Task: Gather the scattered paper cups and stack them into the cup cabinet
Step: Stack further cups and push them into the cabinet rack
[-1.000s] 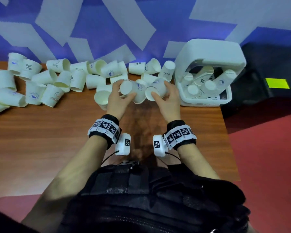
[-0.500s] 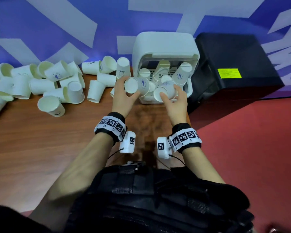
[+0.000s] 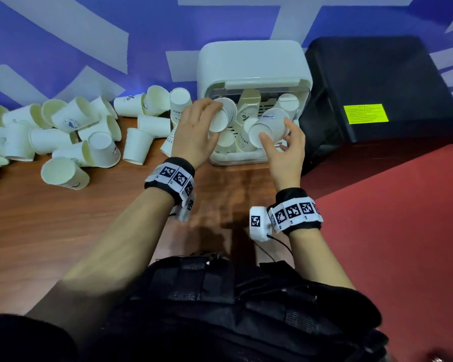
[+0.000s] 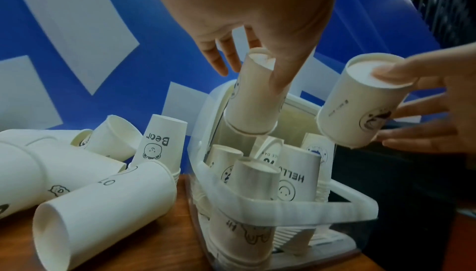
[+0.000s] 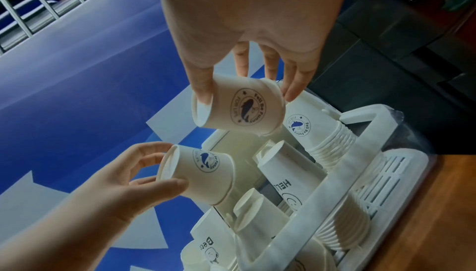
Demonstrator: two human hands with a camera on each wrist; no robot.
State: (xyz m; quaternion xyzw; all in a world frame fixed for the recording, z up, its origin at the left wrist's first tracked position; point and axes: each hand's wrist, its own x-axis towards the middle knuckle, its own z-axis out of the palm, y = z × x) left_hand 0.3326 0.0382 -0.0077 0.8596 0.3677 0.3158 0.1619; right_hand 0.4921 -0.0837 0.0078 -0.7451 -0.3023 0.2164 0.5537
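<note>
Wooden table point(image 3: 50, 231): scattered paper cups point(image 3: 63, 137) left, cup cabinet point(image 3: 251, 64) right edge.

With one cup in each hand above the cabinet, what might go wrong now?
1. The stacks inside the cabinet lean; a cup pushed on crookedly may tip one.
2. The left hand and right hand are close, so the left cup and right cup may collide.

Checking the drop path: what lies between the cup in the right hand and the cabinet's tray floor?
Upside-down cup stacks stand in the cup cabinet directly under the right hand's cup; the right wrist view shows it.
</note>
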